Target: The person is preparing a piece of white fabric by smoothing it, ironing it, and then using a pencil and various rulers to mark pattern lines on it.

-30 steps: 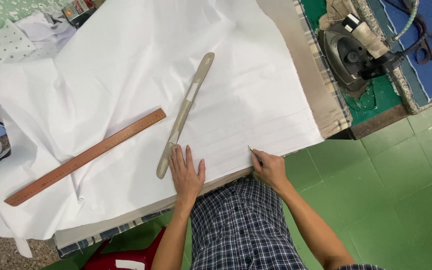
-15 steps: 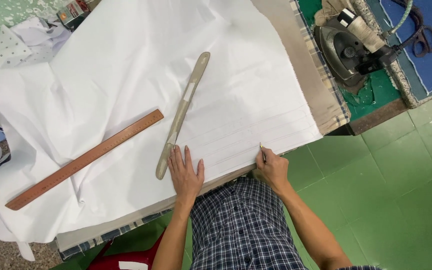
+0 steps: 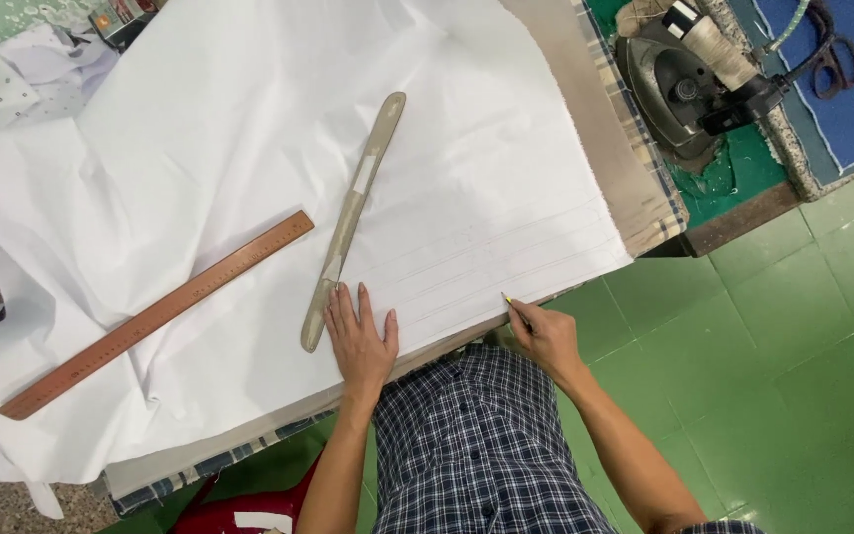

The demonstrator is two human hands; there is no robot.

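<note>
At the lower middle of the frame the left hand (image 3: 361, 341) presses flat, fingers spread, on the white cloth (image 3: 249, 148) while the right hand (image 3: 544, 336) pinches a pencil (image 3: 509, 301) at its edge; any cloth slip would likely skew the line.

A small boxed package (image 3: 116, 17), dark with orange and red patches, is seen beyond the white cloth's (image 3: 249, 129) far edge.

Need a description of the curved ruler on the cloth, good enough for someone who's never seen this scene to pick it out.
Start at the white fabric spread over the table. Two long tools lie on it, just ahead of the left hand, which rests flat on the cloth. The curved ruler is the pale grey-beige, slightly bent one beside that hand's fingertips; the wooden ruler, further left, is straight and reddish brown.
</note>
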